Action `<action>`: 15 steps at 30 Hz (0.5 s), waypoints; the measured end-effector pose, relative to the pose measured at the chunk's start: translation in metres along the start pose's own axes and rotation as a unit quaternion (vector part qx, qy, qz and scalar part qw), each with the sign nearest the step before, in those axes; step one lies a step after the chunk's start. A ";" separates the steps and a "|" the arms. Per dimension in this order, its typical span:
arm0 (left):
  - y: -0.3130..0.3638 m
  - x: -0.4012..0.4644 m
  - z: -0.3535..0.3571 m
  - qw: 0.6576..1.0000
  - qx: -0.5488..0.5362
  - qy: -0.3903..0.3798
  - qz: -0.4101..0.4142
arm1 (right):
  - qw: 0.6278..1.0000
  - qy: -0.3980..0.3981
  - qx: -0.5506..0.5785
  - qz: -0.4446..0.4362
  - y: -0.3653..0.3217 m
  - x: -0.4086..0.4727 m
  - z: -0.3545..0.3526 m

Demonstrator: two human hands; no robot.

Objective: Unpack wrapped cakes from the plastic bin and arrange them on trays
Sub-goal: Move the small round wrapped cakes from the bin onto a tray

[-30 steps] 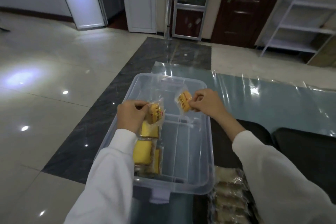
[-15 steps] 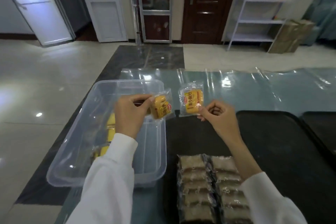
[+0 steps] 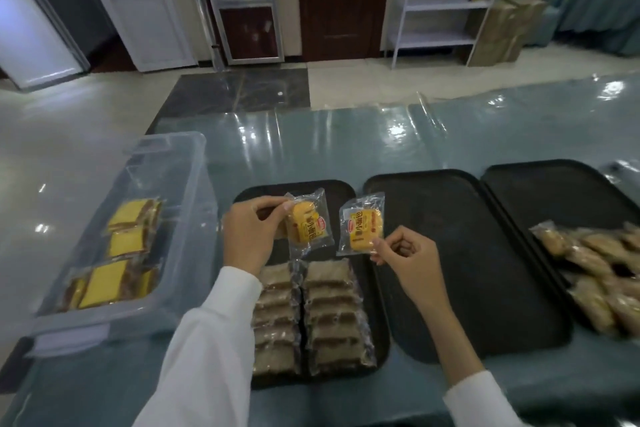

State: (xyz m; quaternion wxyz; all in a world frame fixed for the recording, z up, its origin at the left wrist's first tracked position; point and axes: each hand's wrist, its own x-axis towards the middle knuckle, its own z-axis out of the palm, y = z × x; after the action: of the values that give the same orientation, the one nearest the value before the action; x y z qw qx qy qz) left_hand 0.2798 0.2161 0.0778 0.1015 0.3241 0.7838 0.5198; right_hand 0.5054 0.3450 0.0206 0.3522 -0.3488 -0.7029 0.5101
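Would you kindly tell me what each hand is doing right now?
Left hand: pinching a yellow wrapped cake by its wrapper.
Right hand: pinching a second yellow wrapped cake by its lower corner.

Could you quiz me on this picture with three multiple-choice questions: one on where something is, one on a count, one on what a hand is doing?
1. Where is the clear plastic bin?
A. to the left of the trays
B. on the middle tray
C. on the floor

2. How many black trays are on the table?
A. one
B. two
C. three

3. What is the right hand doing?
A. lying flat on a tray
B. pinching a yellow wrapped cake
C. gripping the bin's rim

Answers
1. A: the bin sits on the table, left of the left tray.
2. C: that one, the middle tray and the right tray lie side by side.
3. B: its fingers pinch the wrapper of the right yellow cake; the left hand holds the left yellow cake.
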 end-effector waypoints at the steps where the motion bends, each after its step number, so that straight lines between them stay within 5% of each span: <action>1: 0.002 -0.009 0.015 1.000 0.004 -0.003 0.001 | 1.000 0.000 0.003 0.006 0.007 -0.007 -0.015; 15: 0.042 -0.087 0.166 0.995 0.040 -0.089 -0.002 | 0.995 0.045 0.003 0.090 0.077 -0.065 -0.146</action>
State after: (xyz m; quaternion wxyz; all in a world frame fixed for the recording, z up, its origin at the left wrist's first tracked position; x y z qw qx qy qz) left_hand 0.4458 0.2978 0.0265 0.1593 0.3713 0.7927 0.4565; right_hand 0.6733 0.3767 -0.0289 0.3370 -0.4323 -0.6505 0.5258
